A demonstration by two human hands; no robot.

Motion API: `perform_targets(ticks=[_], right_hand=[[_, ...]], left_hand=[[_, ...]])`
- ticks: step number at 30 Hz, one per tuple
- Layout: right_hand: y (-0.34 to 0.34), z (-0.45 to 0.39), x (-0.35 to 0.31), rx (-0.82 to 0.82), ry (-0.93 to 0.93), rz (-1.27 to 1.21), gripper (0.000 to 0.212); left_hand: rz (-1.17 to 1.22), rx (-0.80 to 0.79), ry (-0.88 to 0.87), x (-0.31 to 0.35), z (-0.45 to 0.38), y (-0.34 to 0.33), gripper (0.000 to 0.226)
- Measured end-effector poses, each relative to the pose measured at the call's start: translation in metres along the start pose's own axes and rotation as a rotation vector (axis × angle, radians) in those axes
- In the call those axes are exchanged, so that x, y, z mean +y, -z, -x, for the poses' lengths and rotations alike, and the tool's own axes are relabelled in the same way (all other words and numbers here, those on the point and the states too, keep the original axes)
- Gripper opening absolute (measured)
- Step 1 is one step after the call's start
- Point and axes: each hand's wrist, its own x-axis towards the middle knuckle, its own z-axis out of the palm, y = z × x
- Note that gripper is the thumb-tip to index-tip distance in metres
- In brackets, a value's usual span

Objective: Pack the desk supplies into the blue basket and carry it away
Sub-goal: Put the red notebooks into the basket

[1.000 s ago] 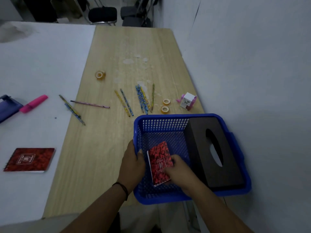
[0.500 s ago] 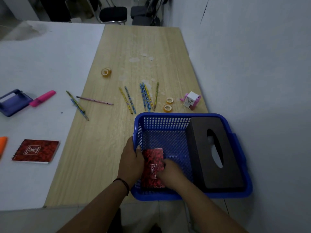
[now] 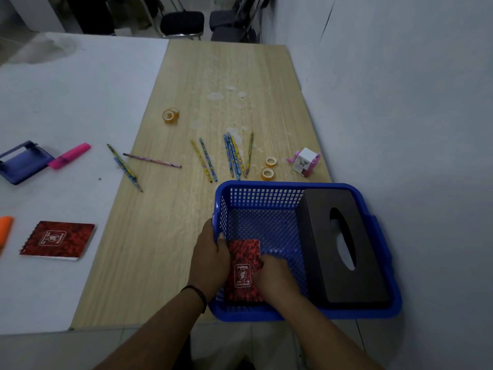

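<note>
1. At the far left edge, on the white desk (image 3: 66, 97), lies an orange marker (image 3: 4, 229), only partly in view.
2. Beyond it rest a dark blue flat case (image 3: 24, 161) and a pink highlighter (image 3: 70, 155), the two just beside each other.
3. A red patterned spiral notebook (image 3: 58, 240) lies flat on the white desk, nearer the person.
4. On the light wooden desk (image 3: 160, 249), loose patterned pencils (image 3: 232, 156) lie scattered, some straddling the seam between the two desks.
5. One yellow tape roll (image 3: 170, 115) sits apart, farther back; two smaller tape rolls (image 3: 268, 168) lie just beyond the basket's far rim.
6. The left hand (image 3: 209, 259) grips the left rim of the blue perforated plastic basket (image 3: 266, 186), its fingers curled over the edge and the thumb inside; a dark band circles the wrist.
7. A second red patterned notebook (image 3: 244, 271) lies in the basket's near left corner, flat on the floor, spiral edge toward the person.
8. The right hand (image 3: 277, 279) rests on this notebook, fingers bent and pressed down on its cover; whether they pinch its edge cannot be told.
9. A black rectangular tissue box (image 3: 344, 249) with an oval slot fills the basket's right side.
10. A pink and white pencil sharpener (image 3: 304, 162) stands beyond the basket's far right corner.
</note>
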Motion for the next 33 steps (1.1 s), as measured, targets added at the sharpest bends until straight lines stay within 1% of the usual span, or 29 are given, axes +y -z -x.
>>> perform_targets(ticks=[4, 9, 12, 17, 19, 21, 22, 24, 26, 29, 31, 33], right_hand=[[0.0, -0.002, 0.005, -0.047, -0.009, 0.002, 0.023], [0.002, -0.005, 0.006, -0.109, -0.021, 0.019, 0.023], [0.006, -0.006, 0.006, -0.143, -0.063, -0.023, 0.024], [0.019, -0.002, 0.001, -0.168, -0.077, -0.061, 0.027], [0.026, 0.005, -0.007, -0.122, -0.061, -0.048, 0.027], [0.034, 0.012, -0.019, -0.001, -0.019, -0.013, 0.028], [0.037, 0.014, -0.027, 0.075, 0.009, -0.003, 0.027], [0.043, 0.018, -0.049, 0.212, 0.083, 0.022, 0.026], [0.042, 0.018, -0.075, 0.313, 0.184, 0.06, 0.025], [0.031, 0.019, -0.12, 0.433, 0.367, 0.111, 0.025], [0.014, 0.016, -0.15, 0.457, 0.461, 0.168, 0.023], [-0.005, 0.008, -0.177, 0.424, 0.51, 0.232, 0.021]], left_hand=[[0.008, -0.003, 0.007, -0.002, 0.0, 0.0, 0.032], [0.018, -0.006, 0.019, -0.003, -0.001, -0.001, 0.035], [0.015, -0.017, 0.016, -0.002, -0.001, 0.001, 0.033], [0.062, -0.113, 0.025, 0.003, -0.001, 0.011, 0.029], [0.127, -0.198, 0.066, 0.008, -0.002, 0.02, 0.025], [0.173, -0.269, 0.121, 0.011, -0.003, 0.033, 0.02], [0.157, -0.281, 0.126, 0.011, -0.005, 0.04, 0.019], [0.063, -0.25, 0.12, 0.007, -0.011, 0.055, 0.025], [-0.053, -0.148, 0.128, -0.004, -0.019, 0.073, 0.031], [-0.089, 0.023, 0.131, -0.021, -0.028, 0.106, 0.027], [-0.085, 0.113, 0.148, -0.036, -0.033, 0.133, 0.02], [-0.088, 0.179, 0.186, -0.053, -0.039, 0.161, 0.015]])
